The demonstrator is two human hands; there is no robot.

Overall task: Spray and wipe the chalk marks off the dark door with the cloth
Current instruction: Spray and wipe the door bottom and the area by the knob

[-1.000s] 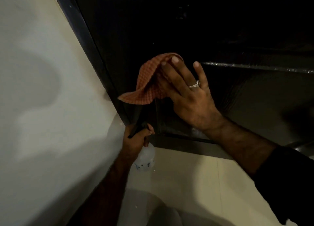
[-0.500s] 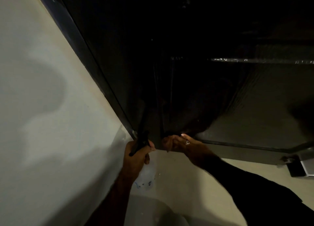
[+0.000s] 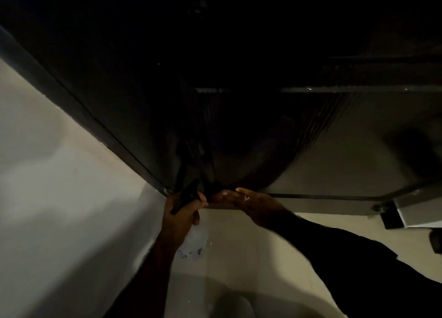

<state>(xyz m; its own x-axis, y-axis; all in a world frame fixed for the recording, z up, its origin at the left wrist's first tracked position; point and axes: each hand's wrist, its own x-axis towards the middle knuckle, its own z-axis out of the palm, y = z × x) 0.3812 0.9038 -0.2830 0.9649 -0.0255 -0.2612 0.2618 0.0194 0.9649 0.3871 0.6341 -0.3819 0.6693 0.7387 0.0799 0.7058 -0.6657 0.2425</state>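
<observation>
The dark door (image 3: 334, 150) fills the upper view, and no chalk marks show in the dim light. My right hand (image 3: 248, 201), with a ring on one finger, presses flat against the door's bottom edge. A dim reddish bit of the cloth (image 3: 215, 197) shows at its fingertips; the rest is hidden under the hand. Just left of it, my left hand (image 3: 183, 213) grips the black trigger head of a clear spray bottle (image 3: 196, 243), which hangs below the fist near the door's lower left corner.
A pale wall (image 3: 59, 198) runs along the left, meeting the dark door frame (image 3: 114, 138). Beige floor (image 3: 251, 258) lies below the door. At the door's lower right corner sit a metal fitting (image 3: 380, 209) and a white object (image 3: 421, 212).
My right hand has slid the cloth from mid-door down to the bottom edge and has stayed there for the last half second. The view has tilted down. The left hand has kept the bottle.
</observation>
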